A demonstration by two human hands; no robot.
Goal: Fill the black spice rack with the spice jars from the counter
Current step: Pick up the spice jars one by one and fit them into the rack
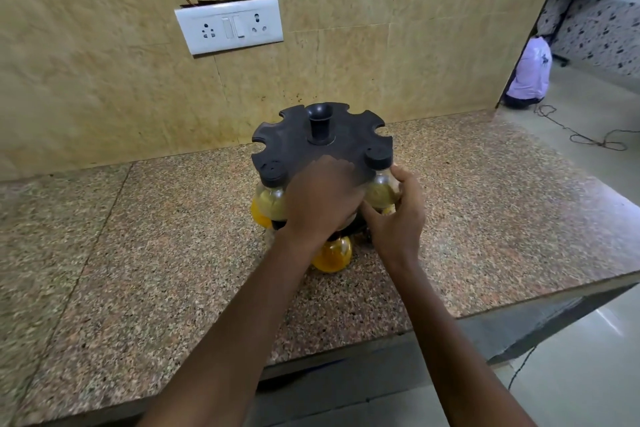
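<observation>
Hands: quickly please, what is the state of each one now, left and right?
Left hand: open, fingers resting on the top of the black spice rack.
Right hand: curled round a spice jar at the rack's slot.

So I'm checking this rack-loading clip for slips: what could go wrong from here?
1. The right hand grips a jar at a slot in the black rack; if it isn't fully seated it might drop.
2. The left hand presses the rack top; it could tip.
3. A yellow jar by the base might get knocked.
</observation>
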